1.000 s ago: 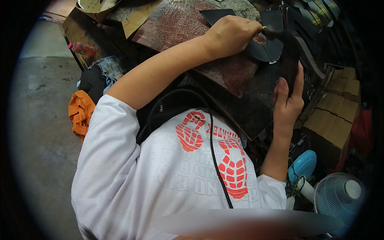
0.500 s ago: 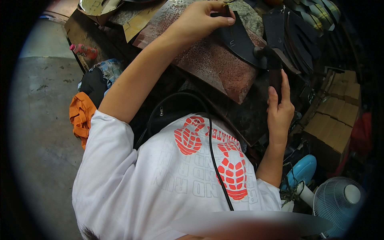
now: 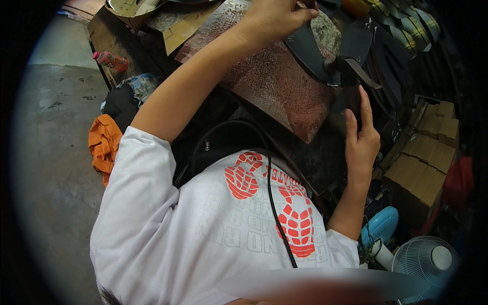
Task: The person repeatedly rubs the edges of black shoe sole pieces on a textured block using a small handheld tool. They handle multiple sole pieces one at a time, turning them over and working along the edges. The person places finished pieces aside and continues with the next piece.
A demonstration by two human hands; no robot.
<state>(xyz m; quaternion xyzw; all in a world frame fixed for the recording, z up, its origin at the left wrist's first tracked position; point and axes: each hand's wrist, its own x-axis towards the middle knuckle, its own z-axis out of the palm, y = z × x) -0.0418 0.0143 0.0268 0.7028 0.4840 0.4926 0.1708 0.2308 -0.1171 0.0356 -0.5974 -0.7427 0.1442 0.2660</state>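
Observation:
At the top edge my left hand (image 3: 277, 18) has its fingers pinched together over a curved black sheet piece (image 3: 305, 51); what they grip is mostly out of frame. My right hand (image 3: 362, 145), farther right and nearer, is closed around the dark handle of a hammer (image 3: 351, 79), its index finger stretched along it. The hammer's rounded metal head rests at or just over the right end of the black piece; whether it touches, I cannot tell. Beneath lies a worn, pitted reddish-brown board (image 3: 274, 84), and behind it a rough grey stone-like surface (image 3: 326, 34).
Stacked black cut pieces (image 3: 389, 66) lie right of the hammer. Brown cardboard boxes (image 3: 424, 152), a blue round object (image 3: 381, 223) and a fan (image 3: 427, 259) stand at the right. Leftward are a pink bottle (image 3: 111, 61), an orange cloth (image 3: 105, 145) and yellowish sheet (image 3: 185, 30).
My left hand has moved up and to the right, partly leaving the frame. My right hand and the hammer have shifted slightly right. The whole view has moved a little.

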